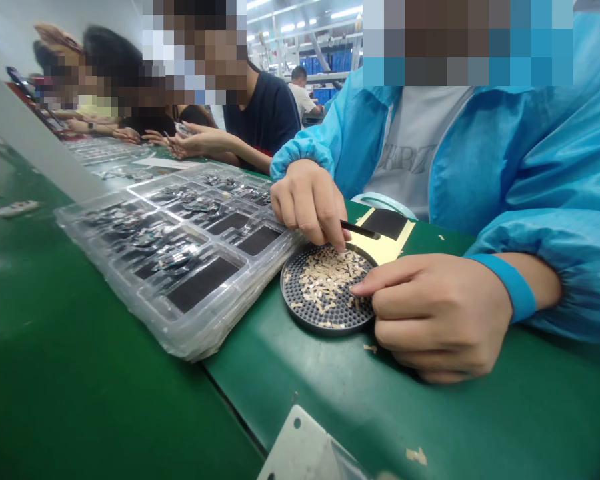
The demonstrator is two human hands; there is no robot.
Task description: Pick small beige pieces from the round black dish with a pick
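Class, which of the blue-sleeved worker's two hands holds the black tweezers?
The hand beside the clear tray, pinching the tweezers over the round dish; the other hand only touches the dish's rim.

The tip of the black tool [360, 231] is sitting hidden under the hand [310, 200] gripping it. The loose pieces in the round dish [300, 308] are reading too small to identify. A metal plate [305, 450] is running off at the worktop's [80, 400] near edge.
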